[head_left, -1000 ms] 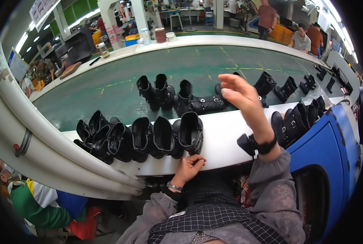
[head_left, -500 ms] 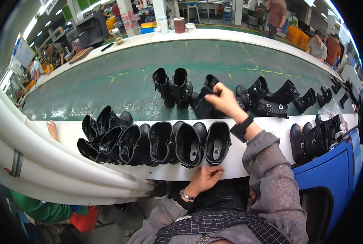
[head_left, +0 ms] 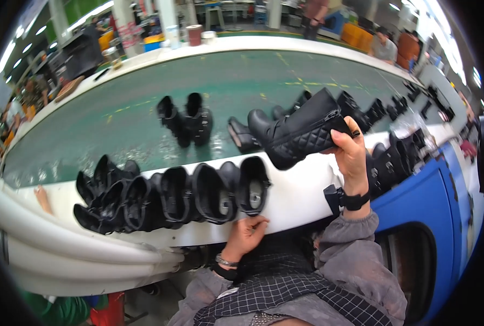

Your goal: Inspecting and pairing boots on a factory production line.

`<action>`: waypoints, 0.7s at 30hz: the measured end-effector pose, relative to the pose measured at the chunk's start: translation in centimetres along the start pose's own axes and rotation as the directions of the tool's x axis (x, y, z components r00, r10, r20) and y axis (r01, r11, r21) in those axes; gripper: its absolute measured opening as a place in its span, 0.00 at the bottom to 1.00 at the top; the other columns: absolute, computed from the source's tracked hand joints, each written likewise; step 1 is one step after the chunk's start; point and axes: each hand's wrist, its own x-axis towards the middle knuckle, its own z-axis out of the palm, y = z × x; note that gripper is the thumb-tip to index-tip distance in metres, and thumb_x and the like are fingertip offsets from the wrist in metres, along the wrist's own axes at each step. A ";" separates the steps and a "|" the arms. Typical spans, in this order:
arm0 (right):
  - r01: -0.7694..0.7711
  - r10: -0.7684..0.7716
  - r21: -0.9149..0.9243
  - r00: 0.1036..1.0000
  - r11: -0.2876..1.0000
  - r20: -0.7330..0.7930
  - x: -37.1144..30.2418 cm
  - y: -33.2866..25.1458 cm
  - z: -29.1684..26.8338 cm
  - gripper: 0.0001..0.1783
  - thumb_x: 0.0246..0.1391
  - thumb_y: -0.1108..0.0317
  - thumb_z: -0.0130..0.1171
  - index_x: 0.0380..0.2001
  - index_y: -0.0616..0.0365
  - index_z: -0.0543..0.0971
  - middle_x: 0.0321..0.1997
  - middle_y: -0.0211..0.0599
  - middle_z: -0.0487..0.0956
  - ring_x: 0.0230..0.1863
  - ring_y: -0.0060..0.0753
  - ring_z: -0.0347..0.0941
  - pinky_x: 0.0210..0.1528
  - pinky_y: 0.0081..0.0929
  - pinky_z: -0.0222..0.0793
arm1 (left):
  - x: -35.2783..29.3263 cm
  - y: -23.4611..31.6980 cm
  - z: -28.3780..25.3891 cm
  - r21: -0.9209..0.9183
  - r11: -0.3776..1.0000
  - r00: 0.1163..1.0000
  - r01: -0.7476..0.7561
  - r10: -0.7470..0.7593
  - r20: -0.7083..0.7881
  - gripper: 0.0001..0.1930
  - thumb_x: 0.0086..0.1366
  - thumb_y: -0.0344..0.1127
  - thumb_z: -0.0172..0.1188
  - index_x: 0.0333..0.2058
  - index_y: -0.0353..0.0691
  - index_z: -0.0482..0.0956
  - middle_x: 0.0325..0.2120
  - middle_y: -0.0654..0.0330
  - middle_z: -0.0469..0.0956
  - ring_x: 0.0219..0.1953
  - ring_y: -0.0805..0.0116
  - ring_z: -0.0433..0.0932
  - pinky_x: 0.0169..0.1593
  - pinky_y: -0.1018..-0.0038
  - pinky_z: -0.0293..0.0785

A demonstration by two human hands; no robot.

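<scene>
My right hand grips a black boot by its shaft top, holding it tilted above the white table edge with the toe toward the left. Quilting and a side zip show on the boot. Close to the table's front edge, my left hand has its fingers curled in, with nothing visible in them. It sits just below the nearest boot of a row of upright black boots, whose openings face me. Another dark boot lies on the green belt behind the held one.
Two black boots stand upright on the green conveyor belt. More boots extend along it to the right. Buckled boots stand beside a blue machine. White pipes run at left, near another person's hand.
My right hand has lifted a boot off the belt and brought it right and nearer to me. My left hand stays at the table edge. The whole view has turned rightward.
</scene>
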 end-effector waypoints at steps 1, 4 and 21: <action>0.001 -0.001 -0.017 1.000 1.000 -0.020 -1.6 -0.7 -0.7 0.06 0.50 0.74 0.58 0.31 0.60 0.71 0.32 0.39 0.79 0.29 0.31 0.80 0.29 0.28 0.81 | -0.3 -0.2 0.0 0.031 0.999 1.000 -0.010 0.010 -0.020 0.06 0.60 0.26 0.56 0.33 0.32 0.81 0.24 0.58 0.81 0.28 0.73 0.80 0.35 0.79 0.74; -0.087 0.069 -0.090 0.979 0.992 -0.191 -5.8 -0.9 -1.6 0.08 0.48 0.74 0.62 0.30 0.58 0.72 0.30 0.37 0.79 0.27 0.26 0.78 0.25 0.25 0.79 | -0.5 -0.8 0.3 -0.011 1.000 0.995 -0.013 0.012 -0.098 0.06 0.61 0.26 0.56 0.33 0.32 0.81 0.23 0.58 0.80 0.27 0.75 0.79 0.32 0.80 0.73; -0.205 0.220 0.086 0.939 0.975 -0.265 -13.7 2.8 -7.1 0.31 0.47 0.74 0.63 0.56 0.58 0.66 0.45 0.32 0.75 0.45 0.24 0.73 0.43 0.26 0.74 | -3.9 1.6 1.7 0.013 0.999 0.930 0.039 -0.032 -0.366 0.05 0.62 0.27 0.57 0.34 0.31 0.76 0.28 0.60 0.79 0.31 0.75 0.78 0.38 0.80 0.73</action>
